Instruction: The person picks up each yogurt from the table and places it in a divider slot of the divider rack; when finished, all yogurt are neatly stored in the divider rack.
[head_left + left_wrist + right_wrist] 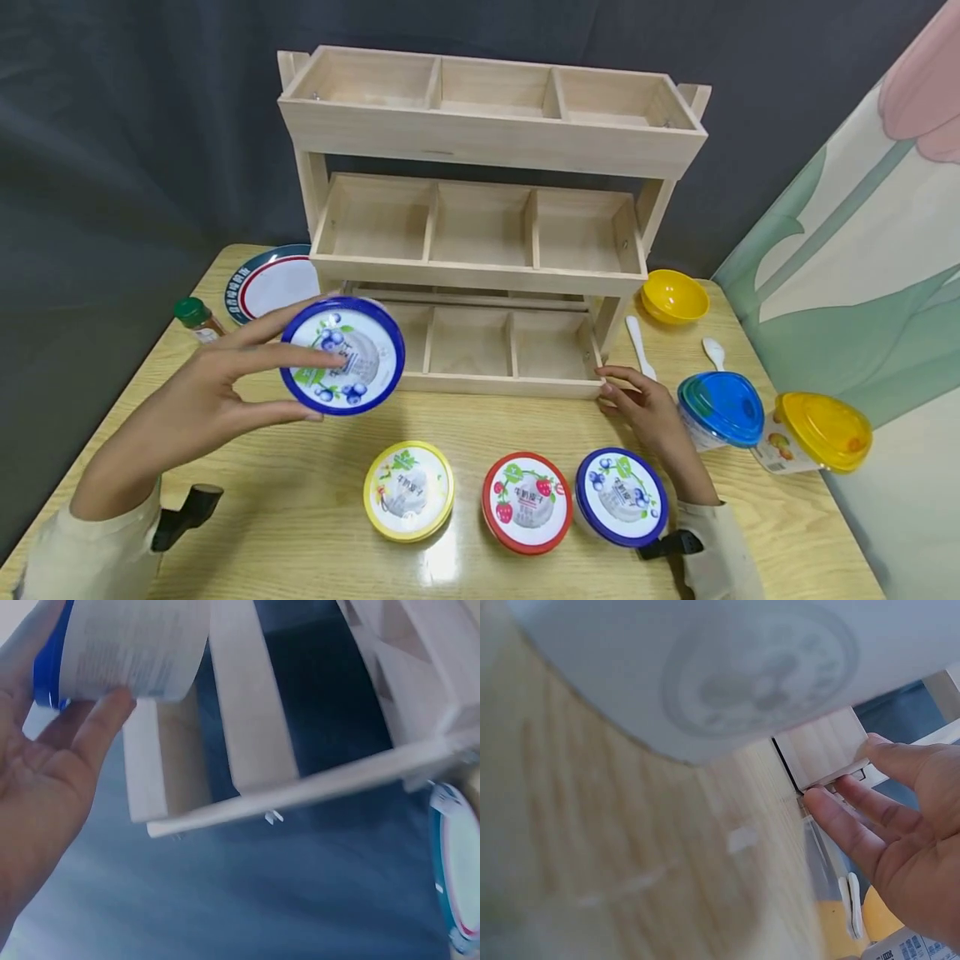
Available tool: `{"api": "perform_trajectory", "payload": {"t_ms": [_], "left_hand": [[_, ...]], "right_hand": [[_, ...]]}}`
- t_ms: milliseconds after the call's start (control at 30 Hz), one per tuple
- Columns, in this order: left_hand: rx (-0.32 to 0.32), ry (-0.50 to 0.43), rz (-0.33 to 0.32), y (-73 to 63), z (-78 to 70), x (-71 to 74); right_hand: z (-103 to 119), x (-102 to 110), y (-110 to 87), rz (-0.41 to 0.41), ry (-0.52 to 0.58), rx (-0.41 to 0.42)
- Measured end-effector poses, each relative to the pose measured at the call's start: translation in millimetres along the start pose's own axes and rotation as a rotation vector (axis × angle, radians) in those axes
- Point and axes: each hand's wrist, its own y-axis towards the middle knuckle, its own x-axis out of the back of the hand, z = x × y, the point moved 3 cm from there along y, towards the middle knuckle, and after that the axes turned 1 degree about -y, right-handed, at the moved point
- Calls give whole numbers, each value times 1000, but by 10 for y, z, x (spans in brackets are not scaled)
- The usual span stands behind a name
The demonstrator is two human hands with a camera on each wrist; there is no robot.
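Observation:
My left hand (217, 375) holds a round tub (371, 354) with a blue lid and blueberry print, raised in front of the rack's left side. Its thumb and fingers grip the rim, while one finger lies across the lid. The tub's white wall (135, 649) shows in the left wrist view. At the front right corner of the wooden rack (487, 133), my right hand (652, 412) pinches the end of the bottom tier (825, 750). Before me stand a yellow-lidded tub (408, 492), a red-lidded strawberry tub (527, 504) and another blue-lidded tub (622, 500).
Right of the rack are a yellow bowl (675, 297), a white knife (637, 346), a white spoon (714, 352), a blue-lidded container (723, 408) and a yellow-lidded container (825, 432). Behind my left hand lie a plate (277, 283) and a green-capped jar (197, 317).

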Motion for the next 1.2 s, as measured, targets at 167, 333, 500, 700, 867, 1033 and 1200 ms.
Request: {"api": "perform_trajectory", "payload": {"t_ms": [167, 333, 500, 700, 867, 1033, 1200], "left_hand": [[-5, -6, -47, 277, -53, 38], [29, -47, -93, 536, 45, 90], [64, -102, -133, 772, 197, 121], [143, -187, -182, 981, 398, 96], [201, -267, -201, 1079, 533, 54], [302, -248, -204, 1138, 610, 49], [377, -238, -188, 1209, 643, 16]], "right_hand": [[-3, 3, 7, 5, 2, -5], [-17, 8, 9, 6, 15, -8], [-30, 8, 2, 5, 20, -9], [-27, -5, 3, 0, 24, -2], [-38, -9, 10, -3, 20, 9], [-44, -14, 10, 0, 25, 20], [-51, -9, 3, 0, 29, 20]]}}
